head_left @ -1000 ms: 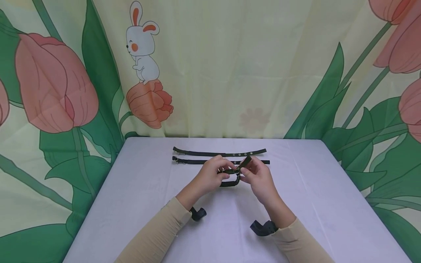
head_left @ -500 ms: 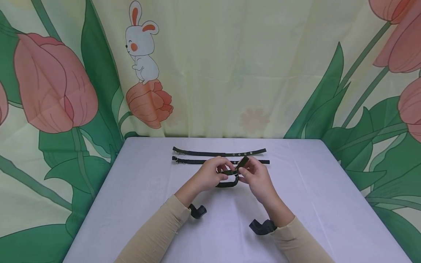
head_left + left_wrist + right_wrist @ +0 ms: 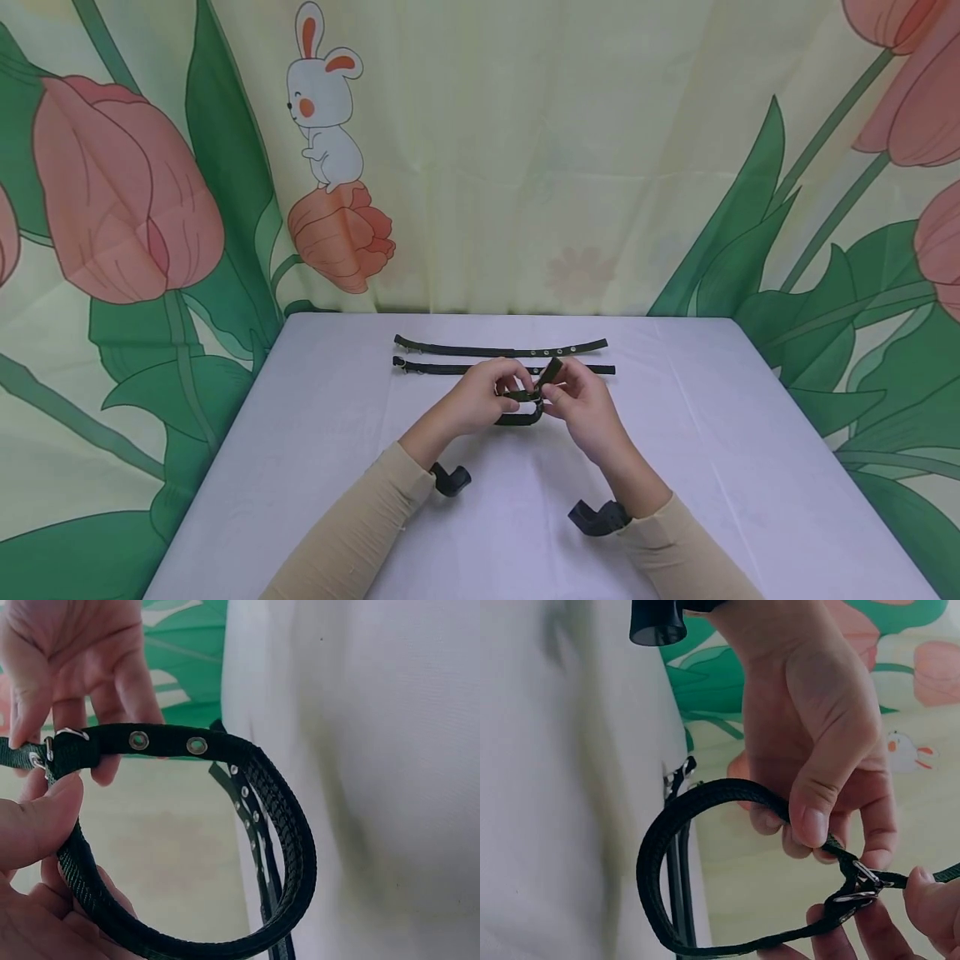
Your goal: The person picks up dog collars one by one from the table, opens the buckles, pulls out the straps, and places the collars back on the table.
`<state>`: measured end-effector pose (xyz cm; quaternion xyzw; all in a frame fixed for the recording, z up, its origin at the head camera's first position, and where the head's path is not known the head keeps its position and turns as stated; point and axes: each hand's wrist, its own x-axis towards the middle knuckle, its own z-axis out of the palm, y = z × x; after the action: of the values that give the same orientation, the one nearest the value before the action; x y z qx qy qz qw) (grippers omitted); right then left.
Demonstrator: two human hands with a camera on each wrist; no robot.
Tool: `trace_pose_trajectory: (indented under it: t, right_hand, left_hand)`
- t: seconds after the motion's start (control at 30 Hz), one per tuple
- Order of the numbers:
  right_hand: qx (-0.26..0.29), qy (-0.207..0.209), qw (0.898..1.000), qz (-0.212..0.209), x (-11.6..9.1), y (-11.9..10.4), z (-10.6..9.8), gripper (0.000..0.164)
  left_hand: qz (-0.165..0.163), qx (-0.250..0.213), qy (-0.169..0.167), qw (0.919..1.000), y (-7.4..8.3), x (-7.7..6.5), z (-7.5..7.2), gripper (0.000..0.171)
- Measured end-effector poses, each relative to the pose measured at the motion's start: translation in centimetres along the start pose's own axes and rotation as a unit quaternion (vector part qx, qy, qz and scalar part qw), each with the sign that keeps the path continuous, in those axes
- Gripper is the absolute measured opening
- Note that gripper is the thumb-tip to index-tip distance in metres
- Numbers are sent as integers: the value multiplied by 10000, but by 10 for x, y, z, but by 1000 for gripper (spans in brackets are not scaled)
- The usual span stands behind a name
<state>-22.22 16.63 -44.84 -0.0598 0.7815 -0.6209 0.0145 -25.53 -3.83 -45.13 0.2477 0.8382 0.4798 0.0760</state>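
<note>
Both hands hold a dark pet collar [image 3: 517,420], bent into a loop above the table. My left hand [image 3: 480,398] pinches the band close to the buckle, its thumb [image 3: 815,817] pressed on the strap in the right wrist view. My right hand [image 3: 588,408] grips the strap's free end [image 3: 552,372], which sticks up past the metal buckle [image 3: 73,735]. Two eyelets [image 3: 196,745] show on the band within the loop in the left wrist view. Seen from the right wrist, the strap passes through the buckle and a metal ring [image 3: 855,897] sits beside it.
Two more dark collars lie stretched out side by side beyond the hands: a farther one [image 3: 480,351] and a nearer one [image 3: 438,368] partly hidden by the hands. The white-covered table [image 3: 525,533] ends at a printed curtain [image 3: 480,208]. Black wrist mounts [image 3: 600,518] hang below the wrists.
The strap's free end and the right hand have shifted slightly left. Both hands keep hold of the collar; the two collars on the table have not moved.
</note>
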Motion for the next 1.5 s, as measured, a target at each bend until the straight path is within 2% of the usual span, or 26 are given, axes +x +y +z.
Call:
trace_pose_trajectory:
  t: [0.33,0.53,0.73,0.97,1.27,1.5]
  right_hand:
    - [60,39,10000,48,0,-3,-1,20]
    - [13,10,10000,-4,0,-3,-2,20]
    - [67,1,9999,83,1,-4,0,21]
    - [93,-11,9999,119,1,-4,1,22]
    - [38,-55,9998,187,1,-4,0,21]
    - [20,-93,9999,145,4,-3,-1,19]
  left_hand:
    - [-51,-28,23,10000,2,1,0,33]
    - [28,-49,164,9999,1,-1,0,38]
    - [101,-75,110,9999,0,-2,-1,37]
    - [-23,-122,50,9999,0,-3,-2,35]
    - [140,-163,35,9998,-2,-5,-3,36]
    - [23,-216,139,9997,-1,-6,-4,30]
